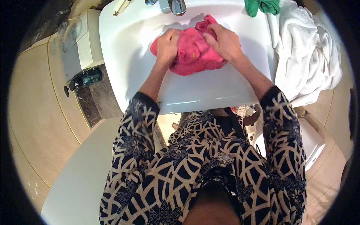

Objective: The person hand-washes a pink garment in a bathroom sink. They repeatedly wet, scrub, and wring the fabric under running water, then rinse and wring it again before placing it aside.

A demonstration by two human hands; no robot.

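A bunched pink cloth [195, 56] lies low in the white sink [127, 75], below the chrome faucet [177, 6]. My left hand [168, 45] is closed on its left part, fingers curled into the fabric. At its upper right, my right hand [224, 42] grips a gathered fold of the same cloth, which sticks up past the fingers. The cloth looks crumpled, with a small yellowish spot near its middle. Whether it is a towel or a garment cannot be told.
White towels [303, 52] are heaped right of the sink, with a green cloth [262, 6] at its upper right corner. A dark pump bottle [86, 78] and a white box [90, 41] stand at the left. A small tube [121, 6] rests on the sink's back rim.
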